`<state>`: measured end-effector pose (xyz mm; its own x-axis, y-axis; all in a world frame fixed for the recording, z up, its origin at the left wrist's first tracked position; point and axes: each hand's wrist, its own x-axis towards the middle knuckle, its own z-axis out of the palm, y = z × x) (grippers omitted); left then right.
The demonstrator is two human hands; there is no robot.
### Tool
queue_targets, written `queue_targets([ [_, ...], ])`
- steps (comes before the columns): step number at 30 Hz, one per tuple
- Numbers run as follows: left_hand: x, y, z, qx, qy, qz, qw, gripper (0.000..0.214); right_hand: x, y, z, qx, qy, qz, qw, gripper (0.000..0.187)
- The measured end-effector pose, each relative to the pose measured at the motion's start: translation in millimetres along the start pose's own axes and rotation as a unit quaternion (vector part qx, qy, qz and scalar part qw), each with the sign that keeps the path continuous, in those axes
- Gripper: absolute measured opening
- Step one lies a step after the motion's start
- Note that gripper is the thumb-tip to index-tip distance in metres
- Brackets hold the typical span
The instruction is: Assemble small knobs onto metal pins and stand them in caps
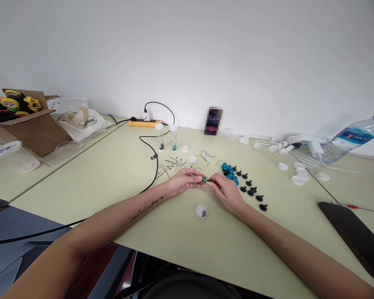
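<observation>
My left hand point(187, 182) is closed around a small shiny green part point(205, 180), with thin metal wires or rods sticking out past the fingers to the upper left. My right hand point(226, 192) pinches something small and dark against the right side of the green part; its kind cannot be made out. A white cap point(201, 211) with tiny metal pieces in it lies just below the hands. Several black knobbed pieces point(252, 191) and blue clustered pieces point(230, 172) sit right of my right hand. Thin metal pins and bent rods point(171, 165) lie beyond my left hand.
Two clear tubes with white caps point(173, 138) stand at the back, near a phone point(213, 121) and a yellow power strip point(145, 123). A water bottle point(355, 139), loose tubes and caps lie right. A cardboard box point(46, 133) stands left; a black cable point(157, 170) crosses the table.
</observation>
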<state>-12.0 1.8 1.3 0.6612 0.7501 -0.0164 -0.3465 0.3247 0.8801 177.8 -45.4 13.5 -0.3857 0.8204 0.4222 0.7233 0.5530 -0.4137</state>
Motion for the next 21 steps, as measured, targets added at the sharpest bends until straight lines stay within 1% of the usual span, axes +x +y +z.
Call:
queue_targets([
  [3,-1.3,1.2,1.8,0.012,-0.008,-0.007,1.000,0.029,-0.2,0.0,-0.8,-0.020,-0.021,-0.001,1.000,0.032],
  [5,-1.8,1.7,2.5,0.017,-0.010,-0.008,1.000,0.028,-0.4,0.5,-0.8,-0.022,-0.032,-0.002,0.999,0.034],
  [7,-1.8,1.7,2.5,0.013,-0.008,-0.006,1.000,0.028,-0.4,0.8,-0.4,-0.027,-0.029,-0.002,0.999,0.033],
  [9,-1.2,1.4,1.7,0.006,-0.002,-0.004,1.000,0.029,-0.3,1.0,0.3,-0.029,-0.011,-0.002,1.000,0.028],
  [12,-0.1,0.7,0.3,-0.001,0.006,0.001,1.000,0.031,-0.3,2.0,1.8,-0.007,0.014,-0.005,1.000,0.020],
  [15,0.5,0.2,-0.3,0.001,0.007,0.004,1.000,0.031,-0.5,3.5,2.4,0.016,0.022,-0.009,1.000,0.017],
  [18,0.3,0.0,0.0,0.002,0.005,0.006,1.000,0.030,-0.4,3.7,1.5,0.016,0.016,0.000,1.000,0.018],
  [21,-0.2,0.0,0.3,0.003,-0.001,0.002,1.000,0.029,-0.2,2.9,0.5,0.002,0.004,0.011,1.000,0.026],
])
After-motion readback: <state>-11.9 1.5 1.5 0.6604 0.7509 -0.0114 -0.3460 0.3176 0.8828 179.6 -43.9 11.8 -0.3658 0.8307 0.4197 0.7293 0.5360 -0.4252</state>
